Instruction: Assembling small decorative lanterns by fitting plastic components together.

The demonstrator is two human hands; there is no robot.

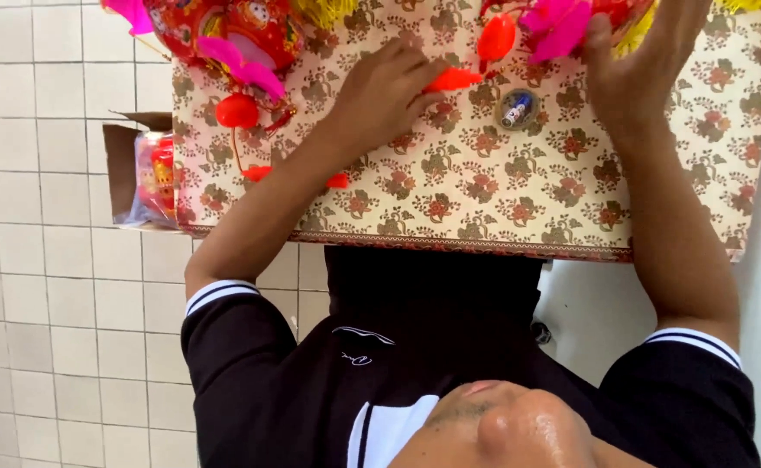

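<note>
My left hand [380,95] rests on a table covered in a floral cloth [484,191], and its fingertips pinch an orange-red plastic piece [452,81]. My right hand [636,61] reaches to the cloth's far edge. Its thumb touches a pink paper decoration [558,26], and its fingertips are cut off by the top of the frame. A red and pink ornament with yellow fringe [224,30] lies at the far left of the cloth, with a red ball [237,111] hanging from it. A small round cap with a blue and white mark [517,108] lies between my hands.
An open cardboard box [120,165] holding wrapped red items [155,178] stands beside the table on the left. White floor tiles [51,303] spread below. My black shirt [398,347] and my face fill the bottom of the view.
</note>
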